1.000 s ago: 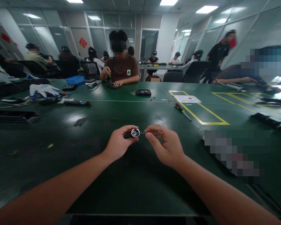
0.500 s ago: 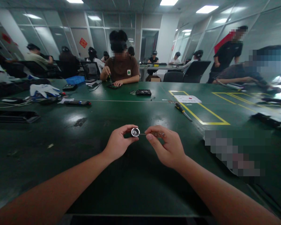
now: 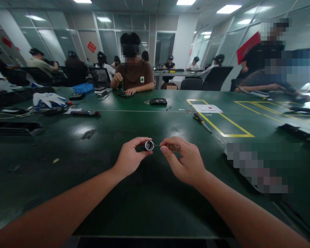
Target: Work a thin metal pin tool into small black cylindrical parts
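Note:
My left hand (image 3: 130, 156) is closed around a small dark cylinder (image 3: 149, 145) with a bright metal rim, its hollow end facing me. Dark parts show inside the rim, too small to make out. In my right hand (image 3: 184, 158) a small screwdriver (image 3: 174, 147) with a clear brownish handle is gripped between thumb and fingers. Its thin shaft points left, and the tip meets the cylinder's rim or lies just beside it; I cannot tell which. Both hands are above the green table (image 3: 150, 206).
A yellow-black screwdriver (image 3: 202, 123) lies beyond my right hand, near a white sheet (image 3: 206, 109). Farther off are a black box-shaped part (image 3: 158, 101), a blue basket (image 3: 83, 88) and white gloves (image 3: 49, 100). A co-worker (image 3: 135, 75) sits opposite; a blurred-out object (image 3: 255, 172) lies at right.
The cylinder has turned slightly in my left hand, showing more of its side. My right hand and screwdriver stay nearly in place. At the right, a standing person has moved rightward.

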